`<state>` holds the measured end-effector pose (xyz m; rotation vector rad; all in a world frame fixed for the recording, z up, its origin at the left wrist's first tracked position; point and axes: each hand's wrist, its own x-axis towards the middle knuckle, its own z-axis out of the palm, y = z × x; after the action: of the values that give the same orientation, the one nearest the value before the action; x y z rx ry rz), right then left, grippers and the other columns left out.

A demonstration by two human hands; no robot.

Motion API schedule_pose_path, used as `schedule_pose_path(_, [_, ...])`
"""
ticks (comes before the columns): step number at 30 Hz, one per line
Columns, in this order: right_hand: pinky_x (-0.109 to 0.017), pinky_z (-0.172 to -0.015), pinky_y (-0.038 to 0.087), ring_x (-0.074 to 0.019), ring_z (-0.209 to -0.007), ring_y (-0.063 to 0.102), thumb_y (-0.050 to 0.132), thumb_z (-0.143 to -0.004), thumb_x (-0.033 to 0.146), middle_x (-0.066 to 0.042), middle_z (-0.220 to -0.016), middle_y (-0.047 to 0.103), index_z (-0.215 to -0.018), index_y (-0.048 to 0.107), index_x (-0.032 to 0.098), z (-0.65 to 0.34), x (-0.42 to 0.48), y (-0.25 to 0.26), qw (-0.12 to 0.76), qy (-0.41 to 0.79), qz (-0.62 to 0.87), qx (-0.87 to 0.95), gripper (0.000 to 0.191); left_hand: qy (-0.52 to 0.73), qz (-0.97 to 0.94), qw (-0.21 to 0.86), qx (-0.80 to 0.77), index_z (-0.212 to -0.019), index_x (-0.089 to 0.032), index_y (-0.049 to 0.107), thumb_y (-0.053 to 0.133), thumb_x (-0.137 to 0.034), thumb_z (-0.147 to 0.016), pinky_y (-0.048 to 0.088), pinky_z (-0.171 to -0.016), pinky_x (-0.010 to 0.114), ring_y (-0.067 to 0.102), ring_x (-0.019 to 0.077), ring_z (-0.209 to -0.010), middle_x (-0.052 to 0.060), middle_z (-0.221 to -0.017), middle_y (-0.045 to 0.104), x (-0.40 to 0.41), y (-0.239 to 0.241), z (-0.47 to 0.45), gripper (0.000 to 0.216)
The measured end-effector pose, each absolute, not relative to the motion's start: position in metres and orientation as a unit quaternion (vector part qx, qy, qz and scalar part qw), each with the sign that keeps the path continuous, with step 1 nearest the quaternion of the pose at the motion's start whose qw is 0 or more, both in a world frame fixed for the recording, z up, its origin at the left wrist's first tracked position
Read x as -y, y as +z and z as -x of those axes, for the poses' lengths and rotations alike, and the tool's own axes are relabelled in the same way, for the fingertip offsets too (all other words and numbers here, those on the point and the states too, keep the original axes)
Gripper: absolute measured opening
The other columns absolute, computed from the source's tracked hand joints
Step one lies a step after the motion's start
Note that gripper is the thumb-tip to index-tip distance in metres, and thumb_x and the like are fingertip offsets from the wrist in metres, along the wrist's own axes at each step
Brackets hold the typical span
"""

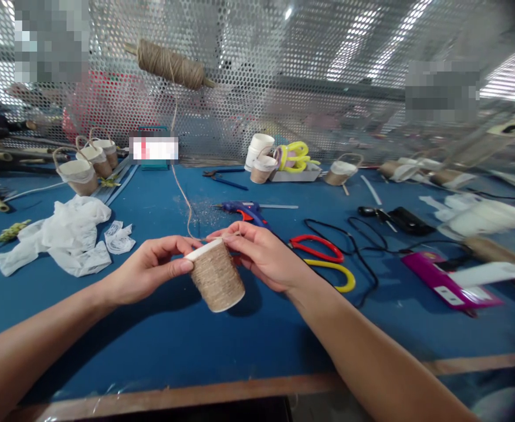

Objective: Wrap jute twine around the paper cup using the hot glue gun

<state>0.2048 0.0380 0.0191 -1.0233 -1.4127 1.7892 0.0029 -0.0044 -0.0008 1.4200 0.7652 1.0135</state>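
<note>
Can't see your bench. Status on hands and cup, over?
Left hand, right hand on twine-wrapped cup, over blue table. Twine runs up to spool. Glue gun just behind.

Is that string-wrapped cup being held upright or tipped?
Tipped: the cup leans, its white end up by the left hand, its other end lower right.

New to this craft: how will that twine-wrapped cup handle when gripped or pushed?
Probably light: left hand and right hand hold the twine-wrapped cup by fingertips. Rough wrap likely resists slipping. Round, tapered, it may roll if tipped.
</note>
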Motion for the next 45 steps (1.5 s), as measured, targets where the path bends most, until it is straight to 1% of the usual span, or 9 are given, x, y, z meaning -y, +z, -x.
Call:
schedule_pose_path(5, [-0.025, -0.066, 0.047, -0.0105, -0.077, 0.057, 0.057, -0.080, 0.027, -0.004, -0.093, 0.063, -0.076, 0.053, 0.017, -0.203, -0.039, 0.014, 0.327, 0.626, 0.395, 0.588, 0.011, 0.400, -0.649, 0.544, -0.349, -0.082, -0.014, 0.058, 0.060, -0.025, -0.079, 0.041, -0.086, 0.031, 0.055, 0.0182, -0.093, 0.007, -0.097, 0.063, 0.003, 0.000, -0.002, 0.012])
schedule_pose_path(8, [-0.028, -0.072, 0.047, -0.0112, -0.078, 0.058, 0.055, -0.081, 0.028, -0.005, -0.094, 0.063, -0.080, 0.053, 0.017, -0.201, -0.037, 0.013, 0.327, 0.567, 0.397, 0.644, 0.011, 0.374, -0.664, 0.527, -0.376, -0.085, -0.012, 0.059, 0.062, -0.029, -0.076, 0.042, -0.083, 0.032, 0.056, 0.0192, -0.089, 0.008, -0.093, 0.064, 0.004, -0.001, -0.003, 0.019])
schedule_pose_path(14, [-0.034, -0.076, 0.047, -0.0159, -0.083, 0.058, 0.050, -0.083, 0.025, -0.007, -0.093, 0.062, -0.076, 0.050, 0.018, -0.196, -0.029, 0.011, 0.335, 0.427, 0.393, 0.743, 0.010, 0.359, -0.665, 0.481, -0.444, -0.076, -0.012, 0.059, 0.060, -0.036, -0.075, 0.041, -0.068, 0.027, 0.052, 0.0145, -0.071, 0.003, -0.074, 0.061, 0.004, -0.004, -0.008, 0.025])
schedule_pose_path(21, [-0.032, -0.072, 0.047, -0.0160, -0.080, 0.058, 0.049, -0.084, 0.027, -0.007, -0.091, 0.061, -0.073, 0.047, 0.020, -0.191, -0.021, 0.010, 0.350, 0.382, 0.391, 0.761, 0.014, 0.354, -0.679, 0.444, -0.465, -0.072, -0.012, 0.058, 0.058, -0.032, -0.076, 0.039, -0.061, 0.024, 0.047, 0.0117, -0.064, 0.000, -0.066, 0.056, 0.008, 0.003, -0.015, 0.020])
schedule_pose_path(26, [-0.031, -0.071, 0.047, -0.0157, -0.079, 0.058, 0.050, -0.084, 0.028, -0.006, -0.091, 0.062, -0.073, 0.048, 0.019, -0.193, -0.021, 0.014, 0.340, 0.406, 0.392, 0.752, 0.014, 0.357, -0.673, 0.471, -0.445, -0.070, -0.012, 0.057, 0.058, -0.030, -0.076, 0.039, -0.060, 0.024, 0.047, 0.0114, -0.063, 0.000, -0.065, 0.055, 0.010, 0.002, -0.015, 0.019])
schedule_pose_path(31, [-0.032, -0.079, 0.045, -0.0142, -0.084, 0.059, 0.055, -0.081, 0.030, -0.005, -0.097, 0.064, -0.075, 0.054, 0.018, -0.198, -0.026, 0.016, 0.341, 0.518, 0.380, 0.687, 0.014, 0.376, -0.656, 0.518, -0.400, -0.071, -0.012, 0.057, 0.061, -0.028, -0.075, 0.042, -0.069, 0.027, 0.053, 0.0150, -0.074, 0.006, -0.083, 0.061, 0.008, 0.002, -0.012, 0.017])
schedule_pose_path(35, [-0.033, -0.085, 0.043, -0.0137, -0.089, 0.058, 0.058, -0.080, 0.030, -0.004, -0.099, 0.064, -0.075, 0.055, 0.018, -0.198, -0.029, 0.013, 0.333, 0.599, 0.365, 0.631, 0.013, 0.375, -0.648, 0.537, -0.388, -0.070, -0.013, 0.056, 0.061, -0.026, -0.074, 0.043, -0.073, 0.029, 0.054, 0.0170, -0.080, 0.007, -0.087, 0.062, 0.006, 0.002, -0.010, 0.015])
schedule_pose_path(39, [-0.034, -0.084, 0.043, -0.0139, -0.087, 0.058, 0.060, -0.077, 0.029, -0.004, -0.098, 0.063, -0.071, 0.054, 0.018, -0.198, -0.032, 0.011, 0.322, 0.571, 0.371, 0.658, 0.015, 0.369, -0.656, 0.536, -0.383, -0.068, -0.013, 0.056, 0.062, -0.025, -0.074, 0.043, -0.076, 0.030, 0.055, 0.0183, -0.084, 0.006, -0.085, 0.062, 0.005, 0.000, -0.009, 0.015])
schedule_pose_path(45, [-0.032, -0.078, 0.045, -0.0139, -0.084, 0.058, 0.057, -0.080, 0.029, -0.005, -0.096, 0.064, -0.071, 0.052, 0.018, -0.197, -0.033, 0.010, 0.321, 0.514, 0.371, 0.704, 0.015, 0.336, -0.674, 0.510, -0.416, -0.070, -0.013, 0.058, 0.060, -0.029, -0.075, 0.043, -0.073, 0.029, 0.056, 0.0178, -0.081, 0.006, -0.084, 0.064, 0.004, 0.004, -0.008, 0.016])
